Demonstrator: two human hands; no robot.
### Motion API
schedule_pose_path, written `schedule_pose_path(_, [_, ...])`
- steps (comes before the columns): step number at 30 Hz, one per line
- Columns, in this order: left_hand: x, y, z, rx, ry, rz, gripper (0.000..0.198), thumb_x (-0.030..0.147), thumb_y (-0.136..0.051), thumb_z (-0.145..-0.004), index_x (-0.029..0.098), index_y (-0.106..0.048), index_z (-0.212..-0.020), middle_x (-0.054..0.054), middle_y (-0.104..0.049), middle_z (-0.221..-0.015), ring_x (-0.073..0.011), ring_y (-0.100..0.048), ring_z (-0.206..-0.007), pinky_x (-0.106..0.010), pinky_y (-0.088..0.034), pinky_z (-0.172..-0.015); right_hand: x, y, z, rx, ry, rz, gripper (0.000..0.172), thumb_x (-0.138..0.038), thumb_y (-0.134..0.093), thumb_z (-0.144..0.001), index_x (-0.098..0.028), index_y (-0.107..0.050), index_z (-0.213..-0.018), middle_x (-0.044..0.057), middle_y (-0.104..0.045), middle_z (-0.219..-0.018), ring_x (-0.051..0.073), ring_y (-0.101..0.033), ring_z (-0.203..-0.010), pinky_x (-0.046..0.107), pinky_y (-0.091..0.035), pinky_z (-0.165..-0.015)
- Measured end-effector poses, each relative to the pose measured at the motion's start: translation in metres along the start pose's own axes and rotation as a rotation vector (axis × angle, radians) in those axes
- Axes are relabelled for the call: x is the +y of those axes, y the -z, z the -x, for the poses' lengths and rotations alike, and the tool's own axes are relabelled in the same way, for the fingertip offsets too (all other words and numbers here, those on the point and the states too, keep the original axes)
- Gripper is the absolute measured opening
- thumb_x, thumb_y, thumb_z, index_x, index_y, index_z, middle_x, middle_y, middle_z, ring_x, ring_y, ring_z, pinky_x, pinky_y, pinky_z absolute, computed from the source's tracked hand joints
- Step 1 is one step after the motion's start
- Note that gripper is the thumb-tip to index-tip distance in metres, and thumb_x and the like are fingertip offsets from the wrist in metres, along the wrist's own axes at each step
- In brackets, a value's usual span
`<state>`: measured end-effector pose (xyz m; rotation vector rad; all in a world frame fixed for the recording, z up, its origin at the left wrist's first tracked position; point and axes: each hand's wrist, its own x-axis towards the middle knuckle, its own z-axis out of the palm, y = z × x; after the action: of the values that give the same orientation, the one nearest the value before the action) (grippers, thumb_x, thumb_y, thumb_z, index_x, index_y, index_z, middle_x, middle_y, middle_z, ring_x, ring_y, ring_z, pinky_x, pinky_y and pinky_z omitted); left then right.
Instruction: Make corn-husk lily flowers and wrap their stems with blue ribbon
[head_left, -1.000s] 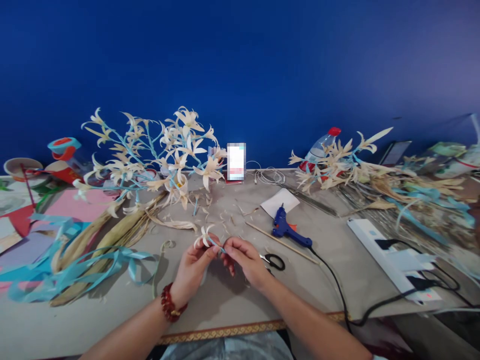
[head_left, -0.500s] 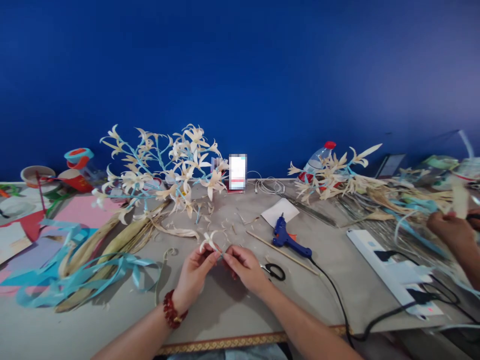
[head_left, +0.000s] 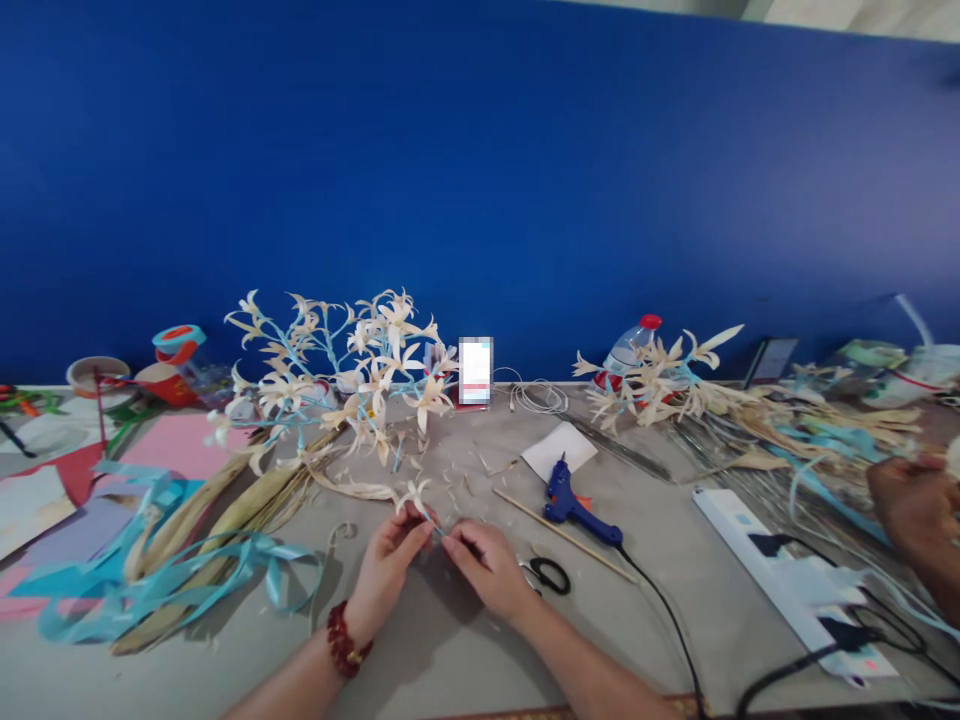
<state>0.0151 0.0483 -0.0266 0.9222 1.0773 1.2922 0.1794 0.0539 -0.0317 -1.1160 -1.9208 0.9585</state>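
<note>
My left hand [head_left: 397, 555] pinches a small cream-coloured artificial flower [head_left: 412, 494] near its base, petals pointing up and away. From the flower a thin light-blue stem [head_left: 436, 525] slants down to the right. My right hand [head_left: 484, 565] has thumb and fingers closed at the lower end of that stem. Just right of my right hand lies a pair of scissors [head_left: 551, 575], its black handle showing and its blades partly hidden. Beyond my hands stands a spray of similar cream flowers [head_left: 375, 370] on light-blue stems.
A blue glue gun [head_left: 574, 505] rests by a white card [head_left: 559, 450], with a wooden stick [head_left: 566, 535] beside it. A white power strip [head_left: 787, 590] with black cords lies right. Blue ribbon [head_left: 187, 590] and dried husks [head_left: 232, 520] lie left. A co-worker's hand [head_left: 911, 510] is at far right.
The view has tilted up, so the things on the table sit lower. My right hand has moved slightly away from my left, showing more stem. The co-worker's hand has shifted.
</note>
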Motion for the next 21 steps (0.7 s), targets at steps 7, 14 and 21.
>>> schedule_pose_path(7, [0.017,0.002,-0.006,-0.049,-0.149,-0.246,0.017,0.033,-0.068,-0.077,0.016,-0.068,-0.083,-0.002,-0.064,-0.077,-0.0158,-0.056,-0.072,-0.025,-0.044,-0.069,0.0,0.009,0.0,0.029,0.001,0.104,0.037,-0.041,-0.043,-0.096,-0.019,-0.052,-0.067,-0.001,-0.051,-0.063,0.014,-0.047,-0.061,0.026,-0.032,-0.06])
schedule_pose_path(14, [0.039,-0.004,-0.045,-0.092,-0.068,-0.582,0.02,0.036,-0.067,-0.073,0.017,-0.067,-0.075,0.001,-0.062,-0.068,-0.0142,-0.054,-0.064,-0.024,-0.042,-0.059,-0.002,0.014,0.0,-0.003,0.006,0.034,0.036,-0.039,-0.043,-0.096,-0.019,-0.054,-0.068,-0.001,-0.052,-0.063,0.014,-0.047,-0.06,0.025,-0.031,-0.059])
schedule_pose_path(21, [0.024,-0.03,-0.132,-0.003,0.072,-0.772,0.02,0.032,-0.063,-0.083,0.013,-0.067,-0.085,-0.002,-0.065,-0.076,-0.015,-0.06,-0.069,-0.028,-0.049,-0.062,0.003,0.016,-0.001,0.003,-0.021,0.083,0.034,-0.038,-0.044,-0.094,-0.019,-0.056,-0.069,-0.002,-0.052,-0.062,0.013,-0.048,-0.061,0.025,-0.03,-0.059])
